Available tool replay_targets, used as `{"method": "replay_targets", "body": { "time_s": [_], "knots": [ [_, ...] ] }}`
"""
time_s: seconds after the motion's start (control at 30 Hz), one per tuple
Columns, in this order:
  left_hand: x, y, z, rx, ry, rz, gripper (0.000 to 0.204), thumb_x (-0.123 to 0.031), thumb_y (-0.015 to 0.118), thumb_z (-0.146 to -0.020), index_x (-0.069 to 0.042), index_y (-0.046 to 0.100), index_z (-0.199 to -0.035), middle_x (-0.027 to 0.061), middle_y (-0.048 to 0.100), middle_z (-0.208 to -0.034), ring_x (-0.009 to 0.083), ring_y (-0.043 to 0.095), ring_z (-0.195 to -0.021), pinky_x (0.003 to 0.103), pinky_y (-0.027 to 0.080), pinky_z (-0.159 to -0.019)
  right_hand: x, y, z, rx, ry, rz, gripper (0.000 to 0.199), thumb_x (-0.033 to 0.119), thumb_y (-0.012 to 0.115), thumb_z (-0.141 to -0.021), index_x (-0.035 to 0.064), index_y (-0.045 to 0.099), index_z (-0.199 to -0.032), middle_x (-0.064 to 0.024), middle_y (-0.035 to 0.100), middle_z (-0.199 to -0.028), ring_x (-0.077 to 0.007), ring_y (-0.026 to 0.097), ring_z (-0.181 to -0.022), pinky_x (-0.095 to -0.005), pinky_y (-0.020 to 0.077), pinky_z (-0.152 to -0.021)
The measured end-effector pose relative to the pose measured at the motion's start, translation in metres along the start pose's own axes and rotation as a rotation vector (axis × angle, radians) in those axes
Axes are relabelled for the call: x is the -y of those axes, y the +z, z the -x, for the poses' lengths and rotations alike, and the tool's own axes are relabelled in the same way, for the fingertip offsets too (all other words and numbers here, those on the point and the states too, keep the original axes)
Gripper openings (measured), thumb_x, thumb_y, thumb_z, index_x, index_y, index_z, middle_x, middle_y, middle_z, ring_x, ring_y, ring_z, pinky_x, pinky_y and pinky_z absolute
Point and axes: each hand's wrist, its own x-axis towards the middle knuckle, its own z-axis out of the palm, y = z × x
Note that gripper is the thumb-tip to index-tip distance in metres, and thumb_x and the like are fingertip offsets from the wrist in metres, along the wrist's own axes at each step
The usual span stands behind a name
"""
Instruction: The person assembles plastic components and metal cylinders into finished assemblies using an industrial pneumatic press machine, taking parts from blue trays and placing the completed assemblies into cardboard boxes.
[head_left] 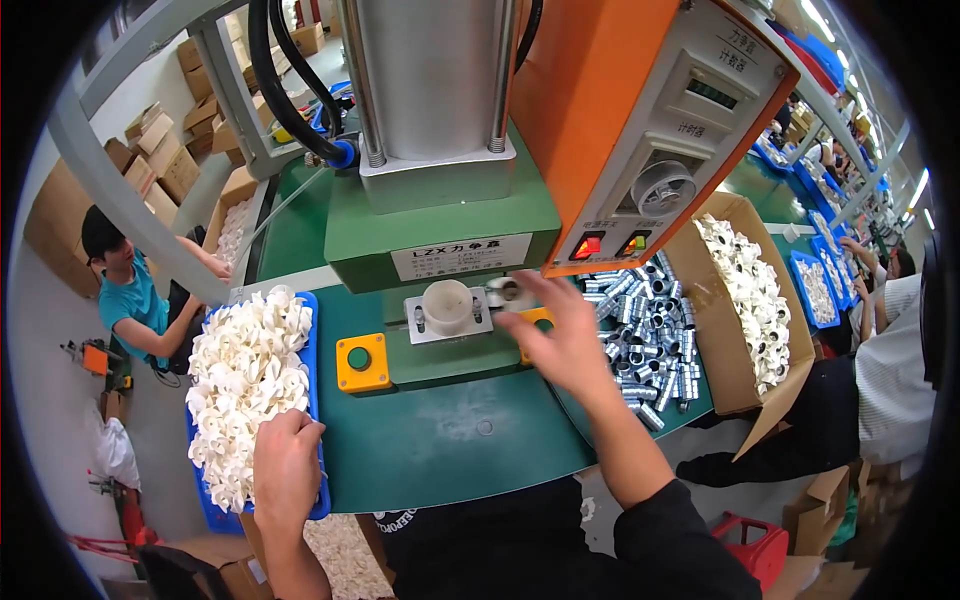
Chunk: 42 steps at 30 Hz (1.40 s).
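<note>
White plastic pieces (250, 350) are heaped in a blue tray (315, 370) at the lower left of the frame. Over the heap's near side the left hand (287, 465) is laid with its fingers curled down; whether anything is gripped by them is hidden. At the centre, the right hand (570, 345) is reached toward the press (435, 90), finger and thumb parted around a small pale piece (508, 291). Because of blur there, it cannot be told whether that piece is pinched or merely touched.

A pinch injury could be caused if the press were lowered while fingers are this near the round white block (448, 307) on its metal plate. A crooked fit could result if a piece were set off-centre. From the overfull tray, pieces could be spilled by a careless scoop.

The left yellow button box (363, 362) is left uncovered, while the right yellow button box (535, 335) is partly blocked by the right hand. Silver metal sleeves (650, 330) are piled on the desk (450, 430) at the right of centre, hemmed in by an open cardboard box (715, 330) of similar pieces. Above them, space is taken up by an orange control box (610, 120).
</note>
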Motion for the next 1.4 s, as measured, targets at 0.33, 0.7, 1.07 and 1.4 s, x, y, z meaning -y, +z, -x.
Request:
{"method": "replay_targets", "body": {
  "time_s": [0.33,0.7,1.07,1.4],
  "knots": [
    [0.001,-0.003,-0.006,-0.165,0.135,0.151,0.014,0.006,0.068,-0.079,0.000,0.073,-0.091,0.0136,0.067,-0.094,0.0336,0.063,-0.089,0.043,0.050,-0.082,-0.136,-0.222,0.034,-0.469,0.305,0.875,0.063,0.039,0.073,-0.097,-0.0044,0.058,-0.140,-0.0292,0.057,-0.141,-0.0443,0.051,-0.133,-0.0515,0.0368,-0.116],
    [-0.083,0.056,-0.093,-0.654,0.236,0.556,0.017,0.009,0.070,-0.081,-0.001,0.066,-0.095,0.0142,0.066,-0.097,0.0339,0.064,-0.092,0.043,0.051,-0.082,0.012,-0.015,0.097,0.069,-0.004,0.163,0.037,0.015,0.084,-0.079,0.0015,0.068,-0.110,-0.0180,0.063,-0.112,-0.0351,0.060,-0.105,-0.0445,0.0499,-0.091],
    [-0.100,0.092,-0.115,-0.552,0.066,0.697,0.013,0.002,0.070,-0.086,0.000,0.066,-0.098,0.0158,0.064,-0.101,0.0361,0.063,-0.093,0.046,0.050,-0.081,0.030,0.021,0.124,0.395,-0.011,0.072,0.031,0.011,0.082,-0.081,0.0044,0.071,-0.109,-0.0097,0.064,-0.102,-0.0314,0.061,-0.096,-0.0411,0.0480,-0.085],
    [-0.107,0.077,-0.127,-0.524,0.307,0.322,0.040,-0.006,0.076,-0.082,-0.002,0.065,-0.119,0.0172,0.061,-0.135,0.0417,0.057,-0.125,0.049,0.050,-0.101,0.026,-0.003,0.046,0.071,0.023,-0.177,0.031,0.001,0.080,-0.082,-0.0017,0.069,-0.111,-0.0146,0.066,-0.104,-0.0251,0.071,-0.082,-0.0338,0.0586,-0.073]
  ]
}}
